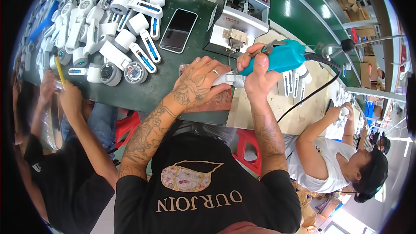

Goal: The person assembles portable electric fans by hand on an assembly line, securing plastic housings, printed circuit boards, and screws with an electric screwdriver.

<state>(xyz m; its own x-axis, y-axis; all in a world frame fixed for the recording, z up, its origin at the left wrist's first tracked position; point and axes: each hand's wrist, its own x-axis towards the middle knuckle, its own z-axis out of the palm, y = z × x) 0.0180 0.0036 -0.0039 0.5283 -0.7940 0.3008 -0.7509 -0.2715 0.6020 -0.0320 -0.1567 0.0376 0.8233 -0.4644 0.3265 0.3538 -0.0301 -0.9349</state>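
My left hand (200, 82) presses a white plastic housing part (225, 79) against a worn reddish pad (208, 103), its thumb and fingers closed around the part. Just to the right, my right hand (260, 70) grips a teal corded hand tool (284, 57) above the part's right end. A black cord (310, 97) runs off the tool's right side. The tool's working tip is hidden behind my fingers, so contact with the part cannot be seen.
A heap of white fan-like units (93, 26) covers the bench's left side. Nearby lie a phone (178, 30) and a metal-cased machine (238, 15). More white parts (294, 80) sit right. Co-workers work on both sides; one holds a yellow-handled tool (59, 70).
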